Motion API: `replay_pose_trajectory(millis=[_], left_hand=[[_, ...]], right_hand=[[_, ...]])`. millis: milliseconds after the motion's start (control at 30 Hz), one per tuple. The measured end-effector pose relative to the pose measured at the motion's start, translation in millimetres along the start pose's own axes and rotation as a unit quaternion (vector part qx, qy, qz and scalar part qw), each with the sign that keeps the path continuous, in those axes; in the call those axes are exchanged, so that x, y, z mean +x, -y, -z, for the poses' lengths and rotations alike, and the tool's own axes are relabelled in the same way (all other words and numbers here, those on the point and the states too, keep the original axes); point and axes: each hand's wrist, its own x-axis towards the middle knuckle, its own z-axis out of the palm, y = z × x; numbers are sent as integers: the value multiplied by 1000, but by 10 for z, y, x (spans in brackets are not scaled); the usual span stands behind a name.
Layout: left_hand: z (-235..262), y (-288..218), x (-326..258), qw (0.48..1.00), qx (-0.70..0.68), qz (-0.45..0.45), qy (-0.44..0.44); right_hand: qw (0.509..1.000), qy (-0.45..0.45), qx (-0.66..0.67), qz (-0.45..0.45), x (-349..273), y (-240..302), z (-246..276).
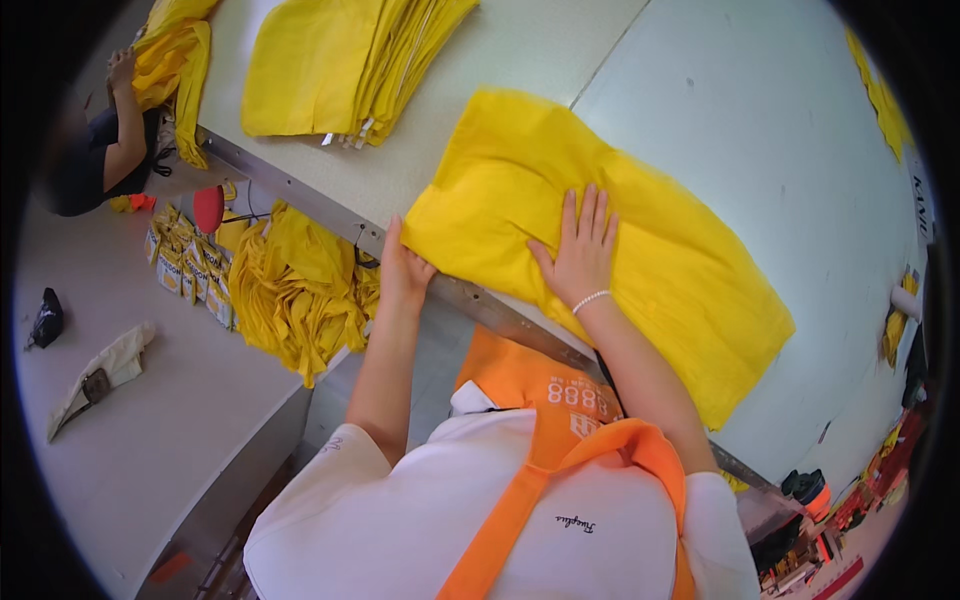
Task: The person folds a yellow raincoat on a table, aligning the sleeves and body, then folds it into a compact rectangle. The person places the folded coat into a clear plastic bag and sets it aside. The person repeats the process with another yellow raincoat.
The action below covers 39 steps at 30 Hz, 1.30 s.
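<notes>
A yellow folded cloth (680,260) lies on the pale table in front of me, its surface softly creased. My right hand (582,252) rests flat on top of it, fingers stretched out, with a beaded bracelet at the wrist. At the cloth's left corner, by the table edge, my left hand (404,268) is closed on the fabric; part of its grip is hidden. Whether the cloth is a garment or a plain piece, I cannot tell.
A stack of folded yellow cloths (350,70) lies farther back on the table (560,50). To the left, a heap of yellow fabric (300,280) and printed packets (185,265) sit on a lower grey surface (200,400). A co-worker's hand (121,68) handles yellow fabric at far left.
</notes>
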Motion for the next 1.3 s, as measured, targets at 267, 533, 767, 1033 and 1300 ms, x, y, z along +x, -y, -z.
replay_pose_trajectory(millis=[267, 533, 767, 1033, 1300], left_hand=[[-454, -483, 58, 989, -24, 106, 99], [-349, -667, 93, 975, 83, -7, 207], [-238, 614, -532, 999, -39, -28, 1], [-468, 854, -651, 991, -94, 81, 42], [-742, 699, -720, 978, -209, -22, 8]], right_hand=[[999, -14, 39, 29, 15, -114, 11], [992, -14, 123, 16, 158, -262, 92], [988, -85, 89, 93, 1019, -795, 535], [913, 303, 263, -75, 1648, -645, 942], [840, 342, 419, 51, 1638, -517, 1290]])
